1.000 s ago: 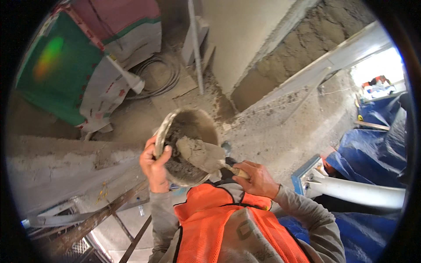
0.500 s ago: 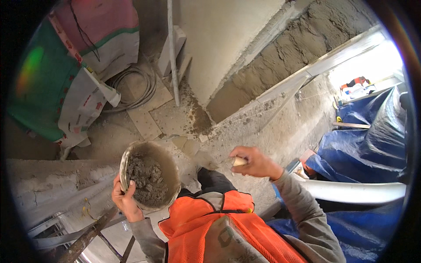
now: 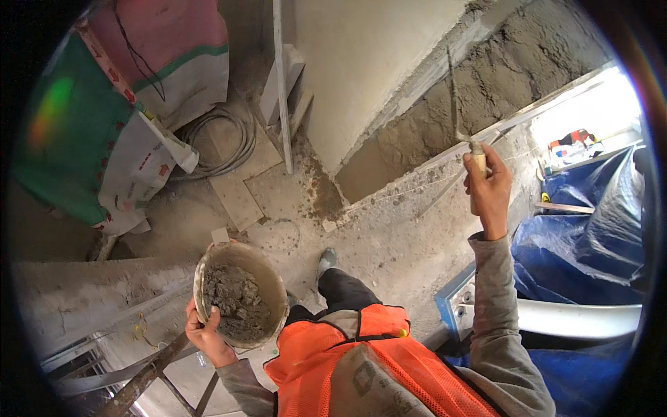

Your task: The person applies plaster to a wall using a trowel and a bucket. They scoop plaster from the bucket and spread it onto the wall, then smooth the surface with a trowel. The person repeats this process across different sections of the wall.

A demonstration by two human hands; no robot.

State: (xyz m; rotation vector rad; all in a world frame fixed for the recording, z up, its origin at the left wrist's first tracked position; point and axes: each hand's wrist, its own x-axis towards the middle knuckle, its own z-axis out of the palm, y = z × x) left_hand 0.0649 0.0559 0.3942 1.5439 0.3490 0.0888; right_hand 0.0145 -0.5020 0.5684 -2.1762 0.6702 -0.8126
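My left hand [image 3: 208, 335] is closed on the left rim of a round bucket [image 3: 276, 292], its thumb over the edge. Lumpy grey wet mortar [image 3: 237, 299] lies inside that bucket. Farther out on the right, my right hand [image 3: 490, 184] grips the wooden handle of a trowel [image 3: 454, 97]. The blade shows nearly edge-on, a thin line pointing away from me. It appears over a long bed of wet mortar [image 3: 500, 76] between a pale wall or panel [image 3: 368, 69] and a straight edging board [image 3: 556, 90]; whether it touches the mortar I cannot tell.
A coiled hose [image 3: 236, 149] lies at the left beside green, pink and white sheeting [image 3: 76, 153]. An upright pole [image 3: 281, 90] stands near the panel. Blue tarp [image 3: 563, 257] and a white curved beam [image 3: 556, 320] are at right. Wooden poles [image 3: 149, 375] cross the lower left.
My right hand has swung up and away with the trowel, from near my body to the mortar bed. My left hand still holds the bucket. A foot has come into sight.
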